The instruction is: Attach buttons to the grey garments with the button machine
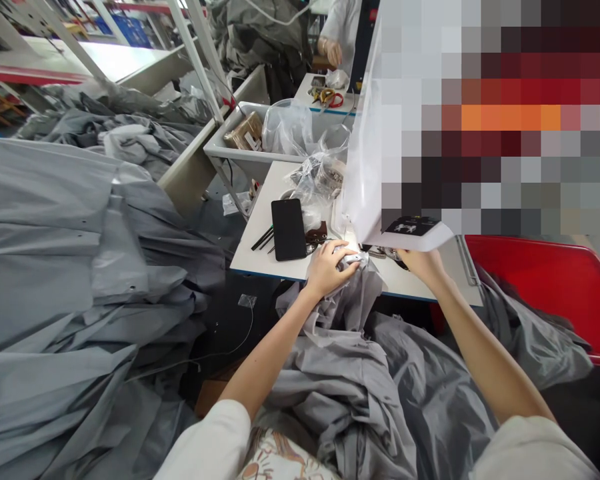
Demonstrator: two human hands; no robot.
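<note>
A white sewing machine [367,167] stands on the table, its head hanging over the work area. Close to its needle, my left hand [327,268] has its thumb and fingers around a bunched edge of grey fabric [353,300]. That fabric runs down off the table's front edge into a crumpled heap over my lap. My right hand [423,265] reaches in from the right beneath the machine head, which hides its fingers, so its grip does not show.
On the white table [250,250] lie a black phone [289,229], dark pens and clear plastic bags [320,177]. Large grey fabric piles [45,267] fill the left. A red bin [545,280] stands right. Beyond the grey trough [250,152], scissors [335,100] lie near another person's hand [333,52].
</note>
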